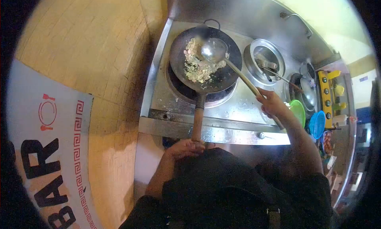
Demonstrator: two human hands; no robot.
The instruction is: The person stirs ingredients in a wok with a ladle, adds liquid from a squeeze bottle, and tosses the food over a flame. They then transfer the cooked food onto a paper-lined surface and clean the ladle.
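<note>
A dark wok [234,76] sits over the round burner, its wooden handle pointing toward me. My left hand [185,149] is closed around the end of that handle. Inside the wok lies a pale, crumbly mix of chopped food [200,72], with green and pinkish bits. My right hand [274,105] grips the long wooden handle of a ladle [214,50]. Its metal bowl, rounded back up, rests over the food and covers part of it.
Right of the wok stands a round metal pot [254,50] with utensils in it. Further right are more pans [307,94], a green bowl [297,112] and a blue basket [316,125]. A steel splashback [238,14] rises behind the stove; a tiled wall [103,50] is left.
</note>
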